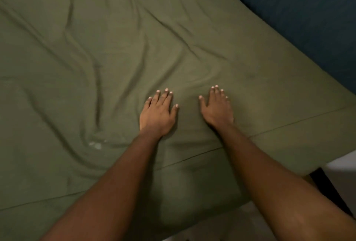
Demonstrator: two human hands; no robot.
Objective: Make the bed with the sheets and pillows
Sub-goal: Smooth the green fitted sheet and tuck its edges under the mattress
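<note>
An olive-green sheet (115,51) covers the bed and fills most of the view. It is creased, with long folds running across its left and middle parts. A hem seam crosses it near the front edge. My left hand (157,114) lies flat on the sheet with straight fingers, palm down. My right hand (216,108) lies flat beside it, a little to the right, also palm down with straight fingers. Both press on the sheet near the bed's front edge. No pillow is in view.
A dark blue surface (308,9) borders the bed at the upper right. At the lower right the sheet's corner ends above a pale floor (341,165) and a dark strip. A small pale stain (95,144) marks the sheet at the lower left.
</note>
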